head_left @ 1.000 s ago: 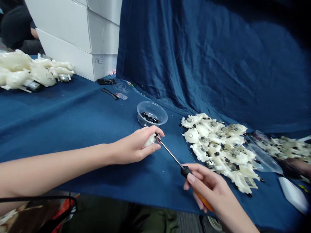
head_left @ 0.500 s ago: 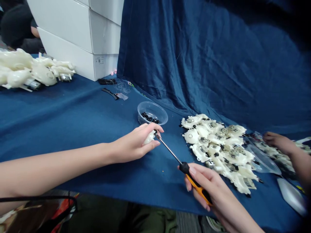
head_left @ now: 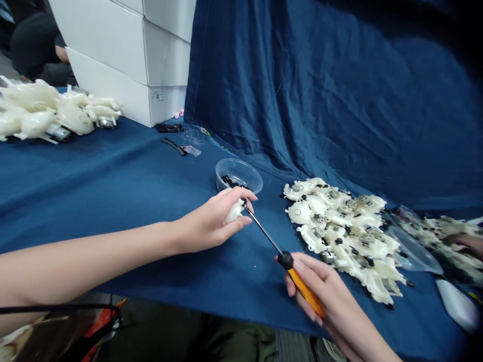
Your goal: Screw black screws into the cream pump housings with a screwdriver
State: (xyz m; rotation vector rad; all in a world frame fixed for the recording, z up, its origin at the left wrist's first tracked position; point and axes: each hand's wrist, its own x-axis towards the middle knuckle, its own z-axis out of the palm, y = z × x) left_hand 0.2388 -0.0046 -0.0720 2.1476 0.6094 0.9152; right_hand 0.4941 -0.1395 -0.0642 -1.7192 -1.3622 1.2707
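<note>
Shifted toward 3 o'clock since the earlier frame, a co-worker's hand (head_left: 468,242) lies among parts. The person's right hand (head_left: 320,294) closes around an orange-handled screwdriver (head_left: 304,284), its tip at a white plastic housing (head_left: 234,211) gripped in the left hand (head_left: 207,223). A clear bowl (head_left: 238,173) of black screws (head_left: 232,181) sits at 12 o'clock, a pile of white housings (head_left: 339,231) at 2 o'clock.

White cartons (head_left: 128,65) stood stacked at my left. Navy cloth (head_left: 287,100) hung behind my blue-covered worktop (head_left: 113,186).

Two hands (head_left: 206,223) (head_left: 337,306), one screwdriver (head_left: 305,285), one clear plastic bowl (head_left: 241,170), three white cartons (head_left: 128,65).
</note>
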